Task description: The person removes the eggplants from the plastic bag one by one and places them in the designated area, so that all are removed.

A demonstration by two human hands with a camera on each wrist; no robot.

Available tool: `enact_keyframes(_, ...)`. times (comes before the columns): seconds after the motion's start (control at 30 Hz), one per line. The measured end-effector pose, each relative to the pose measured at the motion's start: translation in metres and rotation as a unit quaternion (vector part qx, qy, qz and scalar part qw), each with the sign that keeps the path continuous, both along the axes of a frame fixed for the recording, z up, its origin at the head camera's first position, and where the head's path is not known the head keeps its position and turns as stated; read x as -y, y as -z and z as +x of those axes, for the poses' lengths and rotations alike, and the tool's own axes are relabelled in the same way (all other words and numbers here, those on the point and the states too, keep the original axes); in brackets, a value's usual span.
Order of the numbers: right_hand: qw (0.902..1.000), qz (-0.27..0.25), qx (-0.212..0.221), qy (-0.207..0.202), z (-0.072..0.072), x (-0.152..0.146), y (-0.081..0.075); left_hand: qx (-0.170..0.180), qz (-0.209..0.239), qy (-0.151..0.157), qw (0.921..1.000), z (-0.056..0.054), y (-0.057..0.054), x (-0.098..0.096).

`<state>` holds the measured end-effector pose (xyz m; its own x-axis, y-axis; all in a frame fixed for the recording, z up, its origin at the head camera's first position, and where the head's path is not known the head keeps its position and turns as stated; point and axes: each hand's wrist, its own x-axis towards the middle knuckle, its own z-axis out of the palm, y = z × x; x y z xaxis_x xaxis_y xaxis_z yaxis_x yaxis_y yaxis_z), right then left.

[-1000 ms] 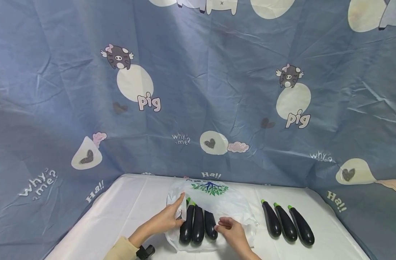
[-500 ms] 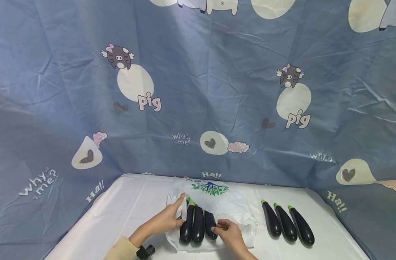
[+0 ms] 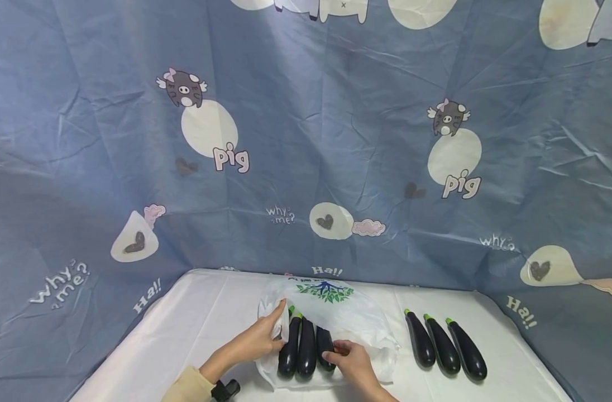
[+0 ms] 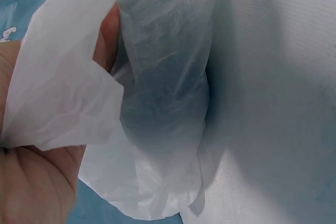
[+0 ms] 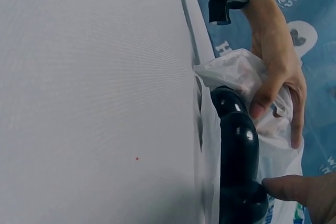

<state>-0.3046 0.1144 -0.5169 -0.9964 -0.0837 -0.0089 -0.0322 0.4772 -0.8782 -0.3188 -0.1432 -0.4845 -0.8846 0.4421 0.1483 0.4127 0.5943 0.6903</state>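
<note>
A white plastic bag (image 3: 371,318) with a green-and-blue tree print lies on the table, its mouth toward me. Three dark eggplants (image 3: 306,352) show side by side in the mouth. My left hand (image 3: 258,338) holds the bag's left edge, its index finger stretched along the film. In the left wrist view, the bag film (image 4: 68,77) crosses that hand, hiding part of the fingers. My right hand (image 3: 353,360) grips the rightmost eggplant in the bag (image 3: 325,341), thumb on top and fingers at its right side. The right wrist view shows the thumb (image 5: 286,186) against an eggplant (image 5: 239,145).
Three more eggplants (image 3: 440,347) lie in a row on the white tablecloth (image 3: 200,318), right of the bag, stems pointing away. A blue patterned curtain (image 3: 306,139) hangs behind the table. A black strap device (image 3: 225,389) sits on my left wrist.
My right hand has moved slightly left, its thumb passing from beside the rightmost eggplant in the bag onto it. The left hand and bag have stayed in place.
</note>
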Motion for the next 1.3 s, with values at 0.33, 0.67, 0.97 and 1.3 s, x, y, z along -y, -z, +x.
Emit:
enact_keyframes(0.33,0.9998,-0.001,0.021,-0.004,0.0007,-0.0034,-0.0011,0.003,0.007,0.011,0.9999,0.0002,-0.0006,-0.0004)
enact_keyframes(0.67,0.9992,-0.015,0.034,-0.017,0.0022,-0.0049,-0.0031,0.004,0.002,0.013,0.9999,0.0012,-0.0027,-0.0007)
enact_keyframes(0.97,0.9969,-0.04,0.067,-0.011,0.0031,-0.0038,-0.0054,0.008,-0.002,0.007,0.9999,0.0008,-0.0026,-0.001)
enact_keyframes(1.3,0.9944,-0.059,0.087,-0.005,0.0042,-0.0051,-0.006,0.015,0.012,0.017,0.9997,0.0008,-0.0024,0.0007)
